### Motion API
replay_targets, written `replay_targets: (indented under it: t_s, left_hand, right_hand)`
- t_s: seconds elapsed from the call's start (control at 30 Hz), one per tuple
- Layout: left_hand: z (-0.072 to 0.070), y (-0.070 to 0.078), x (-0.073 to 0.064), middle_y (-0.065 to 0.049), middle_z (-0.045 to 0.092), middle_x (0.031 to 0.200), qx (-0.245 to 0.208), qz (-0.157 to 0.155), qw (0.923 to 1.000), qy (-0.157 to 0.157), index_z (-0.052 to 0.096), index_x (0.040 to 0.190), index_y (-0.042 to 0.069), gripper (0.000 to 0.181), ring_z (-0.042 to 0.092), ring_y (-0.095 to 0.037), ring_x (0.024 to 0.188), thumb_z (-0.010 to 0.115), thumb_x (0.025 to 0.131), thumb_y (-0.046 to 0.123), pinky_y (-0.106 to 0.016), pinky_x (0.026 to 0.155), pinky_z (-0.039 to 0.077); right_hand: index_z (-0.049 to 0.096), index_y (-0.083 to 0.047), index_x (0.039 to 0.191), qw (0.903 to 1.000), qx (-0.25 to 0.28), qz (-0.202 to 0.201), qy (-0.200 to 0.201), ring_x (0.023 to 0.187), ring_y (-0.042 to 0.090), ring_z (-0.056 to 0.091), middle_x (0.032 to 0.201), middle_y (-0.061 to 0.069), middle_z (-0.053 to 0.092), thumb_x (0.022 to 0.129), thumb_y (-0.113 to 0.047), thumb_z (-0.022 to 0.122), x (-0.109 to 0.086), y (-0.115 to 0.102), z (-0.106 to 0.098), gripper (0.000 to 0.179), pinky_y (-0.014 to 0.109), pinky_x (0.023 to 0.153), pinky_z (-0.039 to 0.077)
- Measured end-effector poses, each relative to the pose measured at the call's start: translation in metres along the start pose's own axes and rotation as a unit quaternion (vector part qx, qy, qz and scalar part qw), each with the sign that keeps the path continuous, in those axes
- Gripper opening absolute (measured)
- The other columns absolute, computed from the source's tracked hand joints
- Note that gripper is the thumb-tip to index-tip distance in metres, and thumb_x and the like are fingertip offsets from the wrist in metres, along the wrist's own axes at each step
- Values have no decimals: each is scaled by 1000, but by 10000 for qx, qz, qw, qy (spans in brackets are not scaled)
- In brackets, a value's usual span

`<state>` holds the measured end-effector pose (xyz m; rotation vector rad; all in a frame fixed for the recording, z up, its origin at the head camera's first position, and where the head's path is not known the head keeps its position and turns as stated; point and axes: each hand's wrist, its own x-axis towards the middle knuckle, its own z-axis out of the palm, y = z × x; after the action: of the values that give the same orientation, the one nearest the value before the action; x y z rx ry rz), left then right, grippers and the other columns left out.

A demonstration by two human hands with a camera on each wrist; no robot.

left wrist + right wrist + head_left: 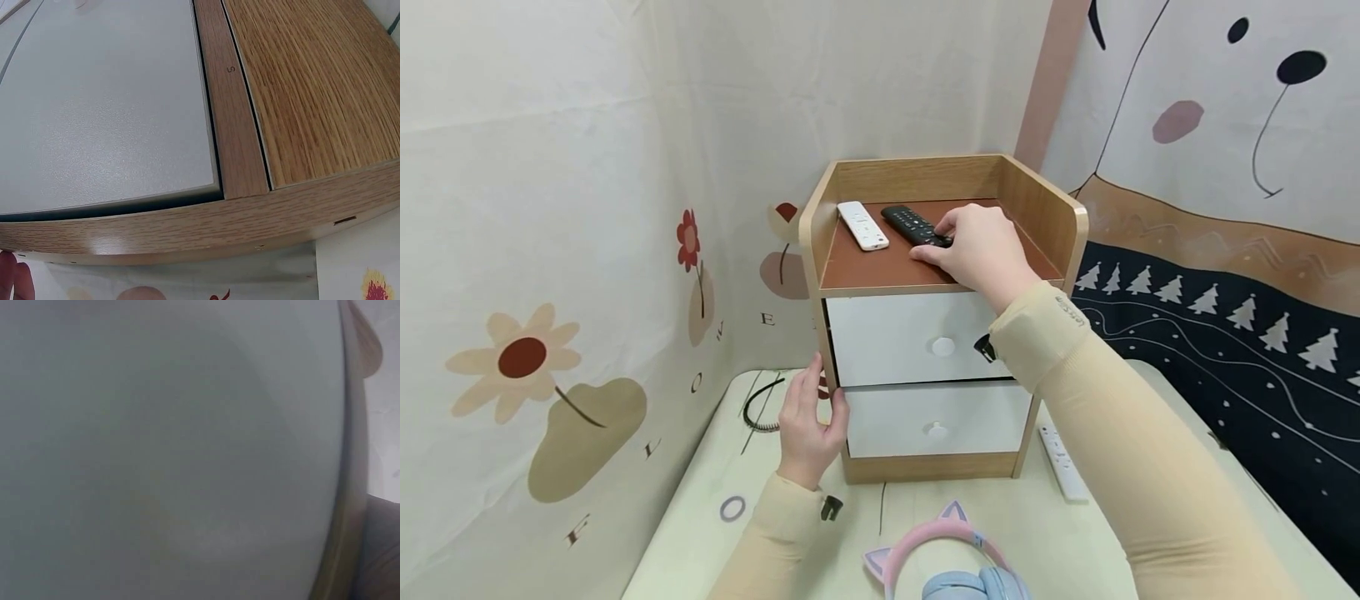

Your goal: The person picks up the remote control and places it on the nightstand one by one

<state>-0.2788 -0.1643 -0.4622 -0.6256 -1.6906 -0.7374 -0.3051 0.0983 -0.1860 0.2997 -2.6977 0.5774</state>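
A small wooden cabinet (932, 468) with two white drawers stands on the table. On its brown top lie a white remote control (862, 226) and, to the right of it, a black remote control (910, 223). My right hand (981, 246) reaches over the cabinet's front edge and pinches the near end of the black remote between thumb and fingers. Against the cabinet's left side rests my left hand (811, 425), its fingers extended upward. The upper drawer front (112, 106) fills much of the left wrist view; the right wrist view shows a blurred pale drawer front (175, 450).
Pink cat-ear headphones (936, 533) lie in front of the cabinet. A white power strip (1063, 467) is at its right. On the left are a black coiled band (760, 426) and a small purple ring (732, 508). Printed curtains (587, 167) hang behind.
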Motion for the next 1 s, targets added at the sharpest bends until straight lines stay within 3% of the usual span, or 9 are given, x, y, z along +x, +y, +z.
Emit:
replay_targets:
  t_s: [0.27, 0.57, 1.0]
  left_hand:
    - [0, 1, -2, -26, 69, 111, 36, -75, 10000, -42, 54, 154, -10, 63, 69, -29, 82, 63, 94, 8, -39, 66, 61]
    - [-1, 1, 1, -26, 68, 108, 40, -34, 10000, 24, 55, 153, -11, 63, 68, -30, 82, 62, 93, 8, -40, 65, 61]
    - [0, 1, 1, -27, 68, 112, -94, -51, 9999, 7, 54, 154, -12, 63, 68, -29, 82, 62, 93, 5, -39, 64, 62]
  right_hand:
    - [78, -8, 130, 10000, -71, -57, -29, 116, 34, 71, 128, 14, 79, 97, -49, 82, 13, -7, 8, 53, 47, 103, 59]
    - [77, -9, 134, 9993, -353, 15, -86, 121, 35, 72, 134, 13, 78, 100, -53, 78, 25, -15, 13, 55, 48, 107, 59]
    - [77, -13, 138, 9994, -326, 27, -126, 118, 31, 73, 137, 10, 77, 100, -53, 77, 24, -15, 15, 55, 48, 105, 60]
